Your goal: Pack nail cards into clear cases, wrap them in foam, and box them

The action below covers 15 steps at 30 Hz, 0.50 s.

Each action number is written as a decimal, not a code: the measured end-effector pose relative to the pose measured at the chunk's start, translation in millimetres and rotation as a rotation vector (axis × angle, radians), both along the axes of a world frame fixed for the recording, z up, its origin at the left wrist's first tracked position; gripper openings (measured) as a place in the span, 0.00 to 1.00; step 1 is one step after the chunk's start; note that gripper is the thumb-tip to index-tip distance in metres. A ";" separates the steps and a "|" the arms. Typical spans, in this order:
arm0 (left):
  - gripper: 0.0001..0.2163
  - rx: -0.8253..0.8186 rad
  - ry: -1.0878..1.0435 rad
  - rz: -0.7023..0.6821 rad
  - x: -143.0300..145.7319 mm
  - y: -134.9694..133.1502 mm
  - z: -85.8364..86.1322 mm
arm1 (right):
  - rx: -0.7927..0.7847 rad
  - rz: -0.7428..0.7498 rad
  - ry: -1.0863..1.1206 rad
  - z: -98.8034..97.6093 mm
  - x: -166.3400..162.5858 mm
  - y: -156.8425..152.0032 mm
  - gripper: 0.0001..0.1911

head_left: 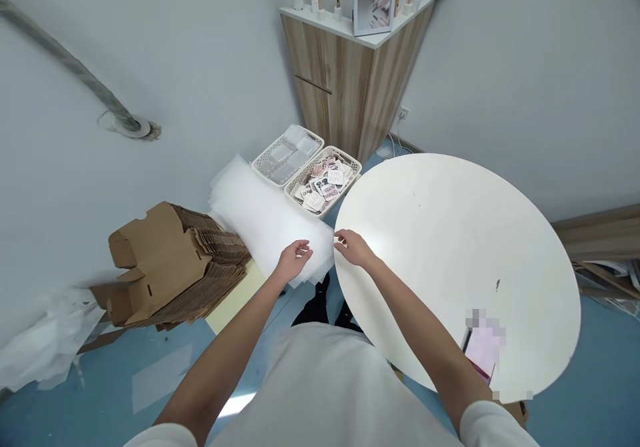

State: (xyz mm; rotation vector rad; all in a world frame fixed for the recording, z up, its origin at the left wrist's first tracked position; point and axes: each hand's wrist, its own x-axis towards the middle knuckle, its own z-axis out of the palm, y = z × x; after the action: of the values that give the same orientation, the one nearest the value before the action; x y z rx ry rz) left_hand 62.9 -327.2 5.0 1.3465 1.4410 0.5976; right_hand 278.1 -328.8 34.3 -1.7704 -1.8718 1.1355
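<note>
My left hand hovers over the near end of a stack of thin white sheets, its fingers loosely bent and apart. Nothing is in it. At the left edge of a round white table, my right hand is held with fingers slightly curled and thumb apart, holding nothing that I can see. Whether its fingertips touch the table rim, I cannot tell. Beyond the hands, one white basket holds many small printed cards. Beside it, another basket contains clear plastic packets.
A pile of flattened brown cardboard boxes lies to the left, near crumpled white plastic. A wooden corner cabinet carries a mirror and small bottles. A pink-covered item, partly blurred, lies on the table's near side.
</note>
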 end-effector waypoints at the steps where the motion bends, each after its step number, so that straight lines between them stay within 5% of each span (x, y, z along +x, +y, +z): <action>1: 0.18 -0.001 -0.015 0.012 0.8 9.5 0.2 | 0.022 -0.003 -0.026 -2.4 -0.6 6.8 0.15; 9: 0.20 -0.146 -0.273 0.076 35.2 109.8 -4.1 | 0.079 -0.092 -0.262 -15.2 -10.9 93.6 0.18; 15: 0.26 -0.368 -0.284 0.118 57.6 161.5 -28.2 | 0.007 -0.107 -0.612 -30.7 -29.7 155.7 0.19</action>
State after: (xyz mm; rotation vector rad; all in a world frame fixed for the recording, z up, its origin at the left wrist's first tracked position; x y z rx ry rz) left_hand 120.5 -165.7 -23.2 0.8573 1.3241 0.5432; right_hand 248.4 -173.1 3.6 -2.3692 -2.0436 0.5768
